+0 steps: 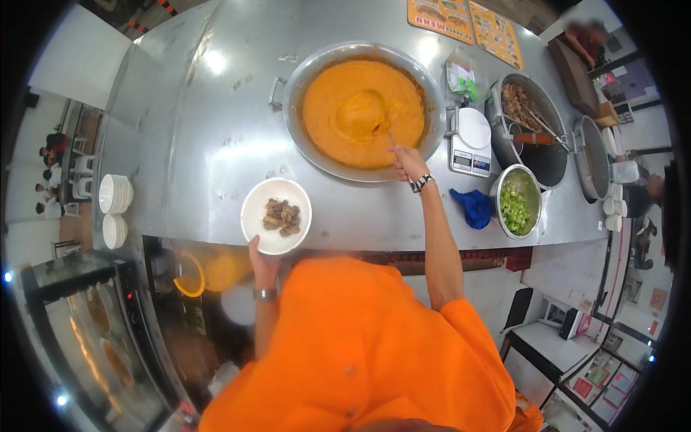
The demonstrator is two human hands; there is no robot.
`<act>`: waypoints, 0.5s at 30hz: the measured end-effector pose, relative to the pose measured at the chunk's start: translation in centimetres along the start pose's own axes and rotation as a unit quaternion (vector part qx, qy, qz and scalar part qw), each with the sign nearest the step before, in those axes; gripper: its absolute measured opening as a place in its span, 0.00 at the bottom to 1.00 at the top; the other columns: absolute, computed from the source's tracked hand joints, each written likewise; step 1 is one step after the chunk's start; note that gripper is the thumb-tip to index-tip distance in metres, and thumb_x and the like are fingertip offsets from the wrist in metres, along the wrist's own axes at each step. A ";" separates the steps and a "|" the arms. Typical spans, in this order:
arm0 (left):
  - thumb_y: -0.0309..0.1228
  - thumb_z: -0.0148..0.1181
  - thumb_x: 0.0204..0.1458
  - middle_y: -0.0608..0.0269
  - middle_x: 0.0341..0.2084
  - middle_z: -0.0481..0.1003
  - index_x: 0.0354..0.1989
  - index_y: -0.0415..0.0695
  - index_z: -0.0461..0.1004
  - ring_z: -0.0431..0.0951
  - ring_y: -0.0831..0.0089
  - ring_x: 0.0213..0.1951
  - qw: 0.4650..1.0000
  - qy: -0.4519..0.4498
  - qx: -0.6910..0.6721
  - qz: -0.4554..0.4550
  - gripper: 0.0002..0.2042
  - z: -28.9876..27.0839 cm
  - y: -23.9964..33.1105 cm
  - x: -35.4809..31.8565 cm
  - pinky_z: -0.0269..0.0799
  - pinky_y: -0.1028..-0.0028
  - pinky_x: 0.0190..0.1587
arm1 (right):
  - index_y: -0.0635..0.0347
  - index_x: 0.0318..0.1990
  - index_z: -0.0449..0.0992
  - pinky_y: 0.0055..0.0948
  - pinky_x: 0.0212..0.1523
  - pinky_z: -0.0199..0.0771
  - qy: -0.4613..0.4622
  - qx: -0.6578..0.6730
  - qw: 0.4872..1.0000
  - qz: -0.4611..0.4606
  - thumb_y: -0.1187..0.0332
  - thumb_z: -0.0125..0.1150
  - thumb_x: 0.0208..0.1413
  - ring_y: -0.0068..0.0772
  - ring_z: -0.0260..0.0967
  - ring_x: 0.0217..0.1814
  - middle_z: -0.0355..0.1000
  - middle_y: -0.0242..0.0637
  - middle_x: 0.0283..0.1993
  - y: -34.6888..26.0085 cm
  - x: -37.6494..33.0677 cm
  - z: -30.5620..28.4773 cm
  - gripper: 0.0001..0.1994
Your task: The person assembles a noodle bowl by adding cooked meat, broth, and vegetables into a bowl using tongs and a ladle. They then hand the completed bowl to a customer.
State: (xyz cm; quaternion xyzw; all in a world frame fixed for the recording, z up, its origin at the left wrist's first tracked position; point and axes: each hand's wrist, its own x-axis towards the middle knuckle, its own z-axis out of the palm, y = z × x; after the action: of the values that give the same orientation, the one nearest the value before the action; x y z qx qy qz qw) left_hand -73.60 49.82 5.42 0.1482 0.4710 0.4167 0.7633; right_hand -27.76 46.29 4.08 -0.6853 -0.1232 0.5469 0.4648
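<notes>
My left hand (263,261) grips the near left rim of a white bowl (253,213), thumb at its edge. Chunks of brown cooked meat (281,217) lie in the bowl. My right hand (410,164) is closed round the handle of a ladle (391,137), whose head is down in the thick orange sauce (327,97). The sauce fills most of a wide two-handled metal pot (294,137) on the steel counter. A rounded swell shows in the sauce around the ladle, and the ladle's bowl itself is hidden there.
Right of the pot stand a white kitchen scale (471,162), a blue cloth (473,209), a metal bowl (497,194) of chopped greens and a large divided pot (551,173) with meat and tongs. Stacked white bowls (115,194) sit at the counter's left edge. Menu sheets (440,20) lie at the far side.
</notes>
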 end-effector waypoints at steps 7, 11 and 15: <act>0.46 0.50 0.61 0.50 0.67 0.63 0.72 0.38 0.53 0.64 0.56 0.67 0.997 -0.069 0.023 -0.015 0.34 0.5 3.4 5.9 0.61 0.56 0.68 | 0.67 0.49 0.74 0.34 0.15 0.67 0.224 -0.193 0.951 -0.089 0.59 0.48 0.69 0.34 0.70 0.17 0.72 0.44 0.24 1.4 3.0 3.9 0.18; 0.48 0.48 0.62 0.52 0.67 0.63 0.72 0.39 0.54 0.64 0.57 0.67 0.991 -0.122 0.033 -0.050 0.34 1.0 5.9 8.8 0.60 0.58 0.68 | 0.65 0.48 0.74 0.36 0.16 0.67 0.144 -0.013 0.989 -0.011 0.57 0.49 0.69 0.35 0.69 0.17 0.72 0.42 0.24 2.5 1.0 6.3 0.18; 0.51 0.47 0.63 0.52 0.67 0.63 0.71 0.39 0.55 0.63 0.58 0.67 0.986 -0.145 0.057 -0.066 0.35 0.9 8.1 11.5 0.59 0.59 0.68 | 0.64 0.46 0.74 0.39 0.17 0.68 0.194 -0.059 0.977 -0.059 0.56 0.50 0.69 0.38 0.70 0.17 0.73 0.42 0.26 2.0 -0.1 7.9 0.18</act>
State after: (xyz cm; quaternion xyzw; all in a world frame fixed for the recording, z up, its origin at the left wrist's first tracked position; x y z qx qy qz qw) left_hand -74.41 63.82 4.05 0.2191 0.3871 0.3121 0.8395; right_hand -35.29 49.16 2.84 -0.7962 -0.1023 0.3668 0.4702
